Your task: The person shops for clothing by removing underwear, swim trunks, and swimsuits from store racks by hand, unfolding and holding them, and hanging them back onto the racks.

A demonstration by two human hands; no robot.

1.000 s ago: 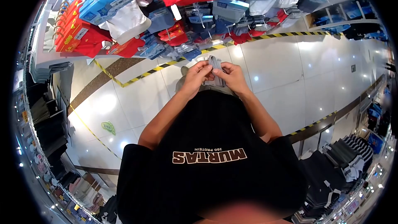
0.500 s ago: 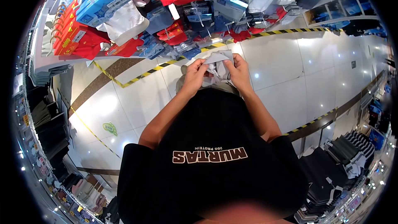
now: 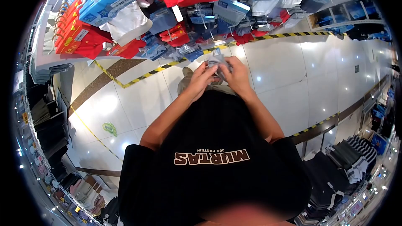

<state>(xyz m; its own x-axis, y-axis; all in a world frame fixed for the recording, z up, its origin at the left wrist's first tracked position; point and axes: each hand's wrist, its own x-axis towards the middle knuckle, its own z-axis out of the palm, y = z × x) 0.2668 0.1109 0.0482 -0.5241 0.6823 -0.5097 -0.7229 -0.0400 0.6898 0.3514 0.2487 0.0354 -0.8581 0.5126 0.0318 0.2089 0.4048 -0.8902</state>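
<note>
In front of my waist, my left hand (image 3: 201, 78) and my right hand (image 3: 238, 75) are close together around a small light-grey cloth garment (image 3: 216, 59). The cloth is bunched up, and its exact kind cannot be made out. Both sets of fingers are closed on it, one hand at each side. Part of the fabric is hidden behind the fingers, and a bit sticks out above them. Beyond my hands hangs a rack of packaged garments, with red packs (image 3: 75, 35) and blue boxed packs (image 3: 108, 6) on hooks.
Yellow-black striped tape (image 3: 155, 72) runs along the pale tiled floor (image 3: 276, 69) in front of the rack. Folded dark clothes (image 3: 324, 175) are stacked at lower right. More folded clothes (image 3: 86, 194) lie on a shelf at lower left. Shelving (image 3: 343, 10) stands at upper right.
My hands have drawn closer together. The grey cloth, earlier stretched wide between them, is now gathered into a smaller bundle.
</note>
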